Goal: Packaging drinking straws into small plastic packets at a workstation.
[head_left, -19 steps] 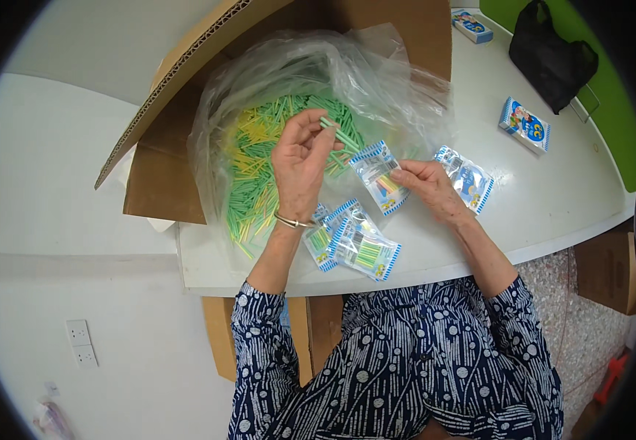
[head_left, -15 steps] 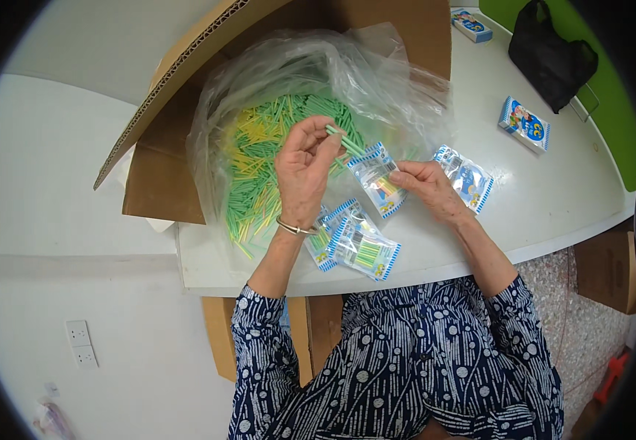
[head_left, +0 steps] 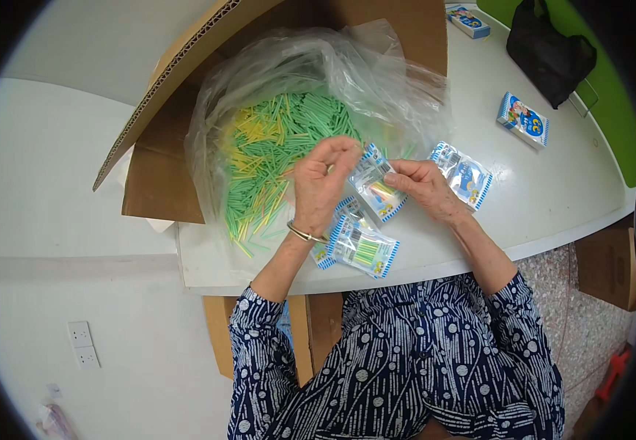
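Observation:
My right hand [head_left: 428, 188] pinches the side of a small clear packet [head_left: 379, 192] with blue striped ends and coloured sticks showing inside. At the packet's upper end my left hand [head_left: 325, 180] is closed, thumb and fingers together; what they hold there, if anything, is hidden. Beneath the left wrist, which wears a bangle, several filled packets [head_left: 364, 249] overlap on the table. Behind the left hand, a large clear plastic bag [head_left: 274, 64] lies open with a heap of thin green and yellow sticks [head_left: 263, 158] in it. Another packet [head_left: 467, 178] lies beside my right hand.
An open cardboard box [head_left: 158, 176] stands around the bag. On the white table's [head_left: 552, 194] right side are two small blue and white boxes [head_left: 525, 120] [head_left: 469, 22] and a black bag [head_left: 550, 55]. The table's curved front edge runs close to my body.
My left hand has moved down and right to the packet's upper end. The green sticks that stuck out of its fingers no longer show. My right hand keeps its hold on the packet.

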Demonstrator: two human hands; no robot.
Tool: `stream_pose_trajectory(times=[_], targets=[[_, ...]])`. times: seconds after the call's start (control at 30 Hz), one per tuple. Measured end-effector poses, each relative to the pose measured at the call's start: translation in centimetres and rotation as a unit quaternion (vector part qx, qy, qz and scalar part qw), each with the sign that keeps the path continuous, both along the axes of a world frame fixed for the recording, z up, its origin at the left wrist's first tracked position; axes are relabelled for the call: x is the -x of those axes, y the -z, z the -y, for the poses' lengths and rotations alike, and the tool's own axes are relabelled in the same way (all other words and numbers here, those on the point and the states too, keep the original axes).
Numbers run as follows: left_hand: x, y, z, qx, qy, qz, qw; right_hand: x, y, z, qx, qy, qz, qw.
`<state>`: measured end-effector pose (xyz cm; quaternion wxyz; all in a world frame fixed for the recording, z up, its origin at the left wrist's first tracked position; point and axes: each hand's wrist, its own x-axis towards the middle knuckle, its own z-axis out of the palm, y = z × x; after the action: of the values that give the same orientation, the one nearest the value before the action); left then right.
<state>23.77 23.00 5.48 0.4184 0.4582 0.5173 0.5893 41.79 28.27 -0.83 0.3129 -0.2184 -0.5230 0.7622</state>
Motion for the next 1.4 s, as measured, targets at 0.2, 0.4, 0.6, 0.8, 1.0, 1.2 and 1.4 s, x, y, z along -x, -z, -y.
stream_pose_trajectory(times=[0.2,0.4,0.6,0.8,1.0,1.2,1.4], targets=[[1.4,1.3,0.1,-0.115,0.009,-0.359,0.926,0.1,0.3,-0.1,0.021,0.020,-0.008,1.000],[-0.9,1.2,1.8,0.061,0.077,-0.014,0.995,1.0,0.5,0.6,0.006,0.038,-0.090,0.995],[-0.1,-0.1,2.5,0.097,0.074,0.001,0.993,0.3,-1.4,0.7,-0.011,-0.055,0.019,0.998],[0.0,0.2,3.4,0.079,0.059,0.015,0.995,0.1,-0.4,1.1,-0.029,-0.063,0.088,0.994],[0.8,0.0,3.6,0.118,0.084,-0.048,0.988,0.8,-1.0,2.6,-0.035,-0.080,0.079,0.993],[1.1,0.7,4.7,0.094,0.070,-0.129,0.985,0.9,-1.8,3.7,-0.039,-0.100,0.126,0.986],[1.7,1.6,5.1,0.104,0.081,-0.117,0.984,1.1,0.3,4.0,-0.034,-0.117,0.143,0.982]])
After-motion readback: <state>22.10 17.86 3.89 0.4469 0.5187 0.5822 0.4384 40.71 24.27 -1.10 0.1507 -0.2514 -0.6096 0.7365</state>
